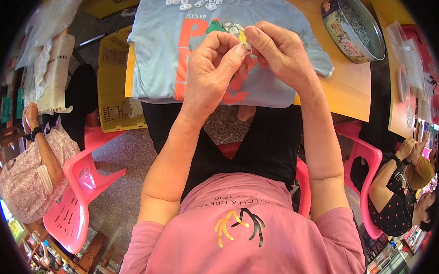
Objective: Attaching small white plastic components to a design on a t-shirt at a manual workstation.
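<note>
Head view, left fingers (238,51), right fingers (259,40), pinched around white piece (249,49)

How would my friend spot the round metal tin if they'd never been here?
Find the yellow table, then the blue cloth shirt spread on it. Look past the shirt's right side. The round, open metal tin there has colourful printed sides and holds tiny grey bits, unlike the loose white plastic pieces.

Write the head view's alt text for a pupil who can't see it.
A person's left hand and right hand meet at a small white piece above a blue shirt on a table. More white pieces lie beyond; a round tin sits at right.
</note>
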The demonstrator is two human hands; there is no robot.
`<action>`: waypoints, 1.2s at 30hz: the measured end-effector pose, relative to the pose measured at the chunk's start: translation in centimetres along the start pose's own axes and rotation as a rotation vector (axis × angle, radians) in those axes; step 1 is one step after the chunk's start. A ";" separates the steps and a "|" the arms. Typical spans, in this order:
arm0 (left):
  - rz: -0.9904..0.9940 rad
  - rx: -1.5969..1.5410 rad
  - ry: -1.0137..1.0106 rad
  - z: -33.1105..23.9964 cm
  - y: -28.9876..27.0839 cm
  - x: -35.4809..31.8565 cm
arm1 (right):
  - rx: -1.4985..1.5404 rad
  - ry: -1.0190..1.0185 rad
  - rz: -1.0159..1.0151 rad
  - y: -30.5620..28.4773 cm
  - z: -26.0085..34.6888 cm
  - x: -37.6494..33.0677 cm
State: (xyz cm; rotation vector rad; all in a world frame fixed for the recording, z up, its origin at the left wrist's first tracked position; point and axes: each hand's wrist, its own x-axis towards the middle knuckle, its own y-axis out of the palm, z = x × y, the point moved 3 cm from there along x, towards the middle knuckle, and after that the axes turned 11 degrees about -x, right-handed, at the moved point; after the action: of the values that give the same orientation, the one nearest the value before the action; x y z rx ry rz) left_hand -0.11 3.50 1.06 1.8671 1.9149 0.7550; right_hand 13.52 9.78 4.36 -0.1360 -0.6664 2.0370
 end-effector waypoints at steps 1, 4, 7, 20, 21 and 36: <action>-0.003 0.012 0.002 0.0 0.0 0.0 | 0.016 0.013 0.008 0.0 0.0 0.0; 0.005 0.020 0.000 -0.1 0.0 0.0 | 0.044 0.017 0.017 0.0 0.0 0.0; 0.016 0.006 0.049 0.1 0.0 0.0 | 0.028 0.057 0.079 -0.6 -0.3 0.1; 0.133 0.029 0.193 -0.2 0.4 0.2 | 0.411 0.243 -0.051 -0.2 -1.4 0.1; 0.134 0.029 0.192 -0.2 0.5 0.2 | 0.410 0.221 -0.054 -0.3 -1.3 0.1; -0.001 -0.033 0.084 0.0 0.2 0.0 | 0.376 0.137 -0.132 -1.5 -0.7 -1.5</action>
State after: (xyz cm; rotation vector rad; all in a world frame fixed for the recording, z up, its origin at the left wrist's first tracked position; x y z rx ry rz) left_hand 0.06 3.54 1.13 1.8418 1.9418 0.8719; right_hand 15.71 9.44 4.27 -0.0099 -0.1952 1.9675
